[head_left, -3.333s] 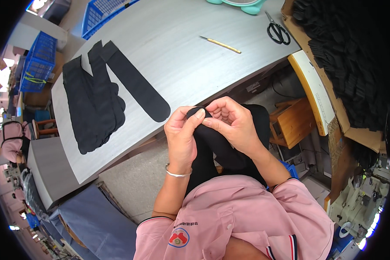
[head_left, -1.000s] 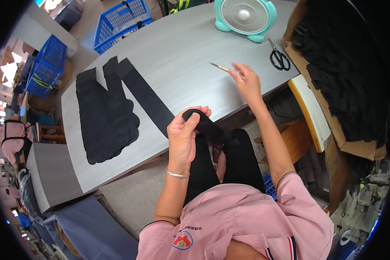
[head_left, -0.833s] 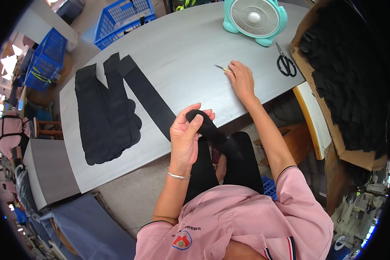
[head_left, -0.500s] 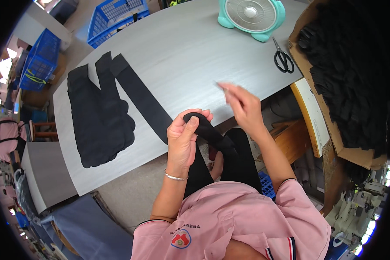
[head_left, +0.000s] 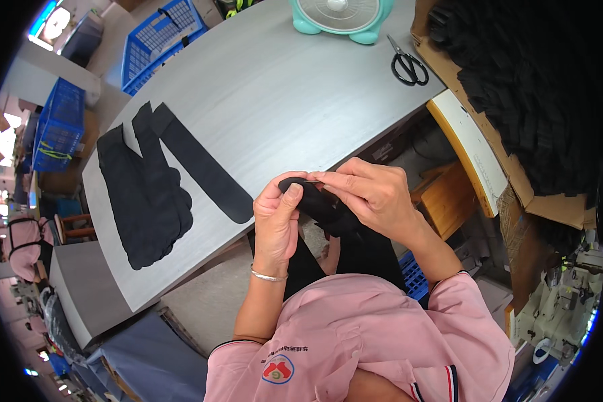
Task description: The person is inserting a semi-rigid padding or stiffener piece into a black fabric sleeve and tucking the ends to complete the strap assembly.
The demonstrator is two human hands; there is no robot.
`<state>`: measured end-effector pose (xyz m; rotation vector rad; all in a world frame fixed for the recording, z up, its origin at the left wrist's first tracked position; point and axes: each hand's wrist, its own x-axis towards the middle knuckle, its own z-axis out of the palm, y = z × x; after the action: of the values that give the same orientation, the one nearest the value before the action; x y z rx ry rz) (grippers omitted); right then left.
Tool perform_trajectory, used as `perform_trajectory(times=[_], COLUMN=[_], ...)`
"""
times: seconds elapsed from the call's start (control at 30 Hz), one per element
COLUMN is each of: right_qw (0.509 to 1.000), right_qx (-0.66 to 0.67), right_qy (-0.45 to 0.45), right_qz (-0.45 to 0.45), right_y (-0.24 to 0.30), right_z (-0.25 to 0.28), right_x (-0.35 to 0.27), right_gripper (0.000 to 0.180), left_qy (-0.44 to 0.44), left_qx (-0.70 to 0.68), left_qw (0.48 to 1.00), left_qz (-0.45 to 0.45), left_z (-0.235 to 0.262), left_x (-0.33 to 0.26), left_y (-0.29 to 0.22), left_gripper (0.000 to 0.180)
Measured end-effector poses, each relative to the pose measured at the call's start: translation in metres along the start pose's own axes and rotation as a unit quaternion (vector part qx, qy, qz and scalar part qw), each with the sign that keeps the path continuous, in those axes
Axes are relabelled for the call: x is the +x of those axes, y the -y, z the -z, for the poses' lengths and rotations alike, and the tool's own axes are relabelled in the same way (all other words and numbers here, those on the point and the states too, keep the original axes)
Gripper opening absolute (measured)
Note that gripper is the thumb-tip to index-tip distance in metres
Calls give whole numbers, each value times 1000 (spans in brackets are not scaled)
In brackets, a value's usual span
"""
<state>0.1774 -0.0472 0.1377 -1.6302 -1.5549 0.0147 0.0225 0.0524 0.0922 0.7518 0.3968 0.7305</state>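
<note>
Over my lap, my left hand (head_left: 277, 216) pinches the rounded end of a black fabric strip (head_left: 323, 209) between thumb and fingers. My right hand (head_left: 380, 199) is closed, its fingertips meeting the strip's end beside the left fingers. A thin, small pointed tool seems to sit in that right-hand pinch; its kind is too small to make out. The rest of the held strip hangs toward my dark trousers. On the table to the left lies a stack of black fabric strips (head_left: 144, 211), with a single black strip (head_left: 204, 169) beside it.
Black-handled scissors (head_left: 409, 67) lie on the grey table (head_left: 268, 100) at the right, near a turquoise fan (head_left: 342, 17). A cardboard box (head_left: 549, 208) of black pieces stands far right. Blue crates (head_left: 157, 40) are beyond the table; a person (head_left: 30, 244) is far left.
My right hand has come down and left to the strip's end held by my left hand. The view has shifted, so the table things sit differently in the picture.
</note>
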Motion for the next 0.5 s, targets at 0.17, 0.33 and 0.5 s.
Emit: perform_trajectory(times=[0.17,0.33,0.5], right_qw=[999,998,991], right_qx=[-8,-45,-96], right_qy=[-38,21,86], right_qz=[13,49,24], right_y=[-9,-12,-8], right_z=[13,39,55], right_x=[-7,-7,-12], right_gripper=[24,10,3], left_qy=[10,15,-19], left_qx=[4,43,198], left_qw=[1000,999,978], left_qz=[14,17,-56], left_z=[-11,-24,-45], left_x=[2,2,-5], left_y=[8,14,24], left_gripper=[21,22,24])
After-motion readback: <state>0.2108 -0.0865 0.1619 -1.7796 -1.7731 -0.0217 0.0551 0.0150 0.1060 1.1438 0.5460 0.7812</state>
